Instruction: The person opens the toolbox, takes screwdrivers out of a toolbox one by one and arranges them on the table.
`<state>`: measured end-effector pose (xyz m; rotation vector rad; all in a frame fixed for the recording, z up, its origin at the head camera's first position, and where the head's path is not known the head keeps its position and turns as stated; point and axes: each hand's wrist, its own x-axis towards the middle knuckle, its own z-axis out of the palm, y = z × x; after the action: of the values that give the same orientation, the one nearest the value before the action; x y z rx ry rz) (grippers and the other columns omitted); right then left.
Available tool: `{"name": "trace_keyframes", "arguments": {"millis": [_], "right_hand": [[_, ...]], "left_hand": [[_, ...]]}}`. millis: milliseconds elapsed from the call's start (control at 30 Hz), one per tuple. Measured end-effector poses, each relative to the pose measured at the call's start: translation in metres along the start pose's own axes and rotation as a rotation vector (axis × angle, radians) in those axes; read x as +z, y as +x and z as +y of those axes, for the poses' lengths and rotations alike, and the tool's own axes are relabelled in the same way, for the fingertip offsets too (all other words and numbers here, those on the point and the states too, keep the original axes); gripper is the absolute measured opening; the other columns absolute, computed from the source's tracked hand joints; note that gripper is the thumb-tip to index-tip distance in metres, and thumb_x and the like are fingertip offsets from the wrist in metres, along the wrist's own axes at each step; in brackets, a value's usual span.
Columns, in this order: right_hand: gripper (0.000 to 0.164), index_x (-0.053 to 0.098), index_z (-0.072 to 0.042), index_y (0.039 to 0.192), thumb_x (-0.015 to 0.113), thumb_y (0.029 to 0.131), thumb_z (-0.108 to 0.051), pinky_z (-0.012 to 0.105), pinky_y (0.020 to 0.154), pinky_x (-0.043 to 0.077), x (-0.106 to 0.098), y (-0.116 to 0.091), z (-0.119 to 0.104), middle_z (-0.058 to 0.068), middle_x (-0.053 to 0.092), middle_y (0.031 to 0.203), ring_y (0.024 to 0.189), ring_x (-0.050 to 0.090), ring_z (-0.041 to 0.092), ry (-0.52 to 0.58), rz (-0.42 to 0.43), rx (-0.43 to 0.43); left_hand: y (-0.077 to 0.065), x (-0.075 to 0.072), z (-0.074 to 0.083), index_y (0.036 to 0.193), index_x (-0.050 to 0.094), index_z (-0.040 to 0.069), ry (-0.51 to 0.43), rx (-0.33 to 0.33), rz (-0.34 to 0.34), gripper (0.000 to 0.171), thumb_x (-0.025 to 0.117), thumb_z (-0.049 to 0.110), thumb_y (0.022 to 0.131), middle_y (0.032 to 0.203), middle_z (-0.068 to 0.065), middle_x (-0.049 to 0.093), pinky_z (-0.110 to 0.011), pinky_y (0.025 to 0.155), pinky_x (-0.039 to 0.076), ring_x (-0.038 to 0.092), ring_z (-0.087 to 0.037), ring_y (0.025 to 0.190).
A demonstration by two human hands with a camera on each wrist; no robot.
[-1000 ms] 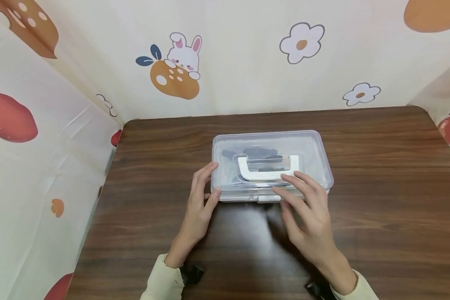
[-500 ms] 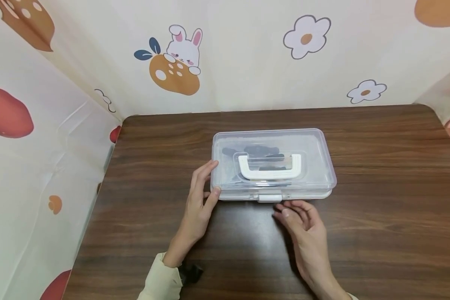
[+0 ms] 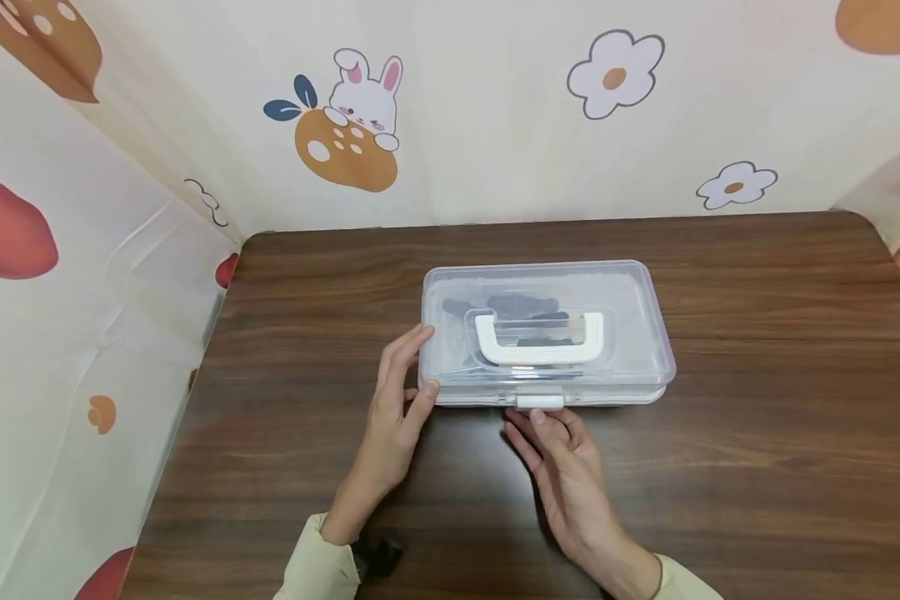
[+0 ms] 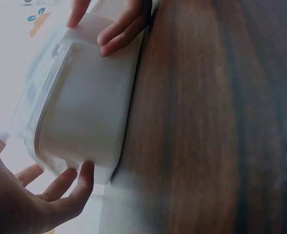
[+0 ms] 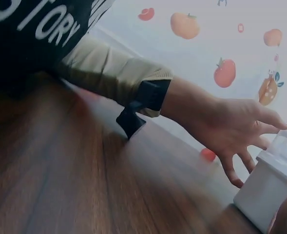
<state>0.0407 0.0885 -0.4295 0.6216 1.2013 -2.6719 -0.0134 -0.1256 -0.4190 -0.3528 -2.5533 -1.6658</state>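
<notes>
A box (image 3: 615,393) sits near the middle of a brown wooden table (image 3: 757,433), its long front side toward the person. Its base is white and its clear lid (image 3: 622,304) is down, with a white handle (image 3: 543,356) lying on top. A few dark items (image 3: 521,305) show blurrily through the lid.

The left hand (image 3: 392,421) touches the box's left end, fingers spread and only slightly bent, thumb at the front left corner. Its spread is wide, braced against the end.

The right hand (image 3: 570,483) is at the middle of the front, palm partly turned up. Its thumb is at the lower edge of the white latch (image 3: 540,402), and the left wrist view shows two fingers against the front wall below. The gap between thumb and fingers is fairly narrow, with nothing pinched between them.

Both arms wear pale sleeves (image 3: 318,560), and a black device (image 3: 375,557) is on the left wrist. Behind the table hangs a pale cloth (image 3: 487,150) printed with a rabbit, fruit and flowers.
</notes>
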Motion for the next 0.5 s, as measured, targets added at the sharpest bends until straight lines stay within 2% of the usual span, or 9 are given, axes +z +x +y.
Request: {"name": "trace_keyframes", "arguments": {"millis": [233, 500], "right_hand": [[0.011, 0.048, -0.013, 0.115, 0.056, 0.108, -0.009, 0.033, 0.111, 0.054, -0.0032, 0.0019, 0.0040, -0.003, 0.072, 0.113, 0.117, 0.071, 0.016, 0.005, 0.024, 0.012], [0.013, 0.048, -0.010, 0.117, 0.057, 0.107, -0.010, 0.031, 0.107, 0.057, 0.0008, 0.0008, -0.0002, -0.003, 0.068, 0.110, 0.109, 0.071, 0.016, -0.083, 0.012, -0.042]], "left_hand": [[-0.0003, 0.0017, -0.0007, 0.159, 0.039, 0.037, -0.004, -0.012, -0.007, 0.054, 0.051, 0.030, 0.107, 0.165, 0.009, 0.034, -0.036, 0.087, 0.056, 0.047, -0.024, 0.135], [0.0016, 0.0025, -0.0019, 0.159, 0.039, 0.035, -0.006, -0.007, -0.002, 0.053, 0.051, 0.031, 0.108, 0.165, 0.009, 0.034, -0.038, 0.086, 0.056, 0.048, -0.024, 0.134]]}}
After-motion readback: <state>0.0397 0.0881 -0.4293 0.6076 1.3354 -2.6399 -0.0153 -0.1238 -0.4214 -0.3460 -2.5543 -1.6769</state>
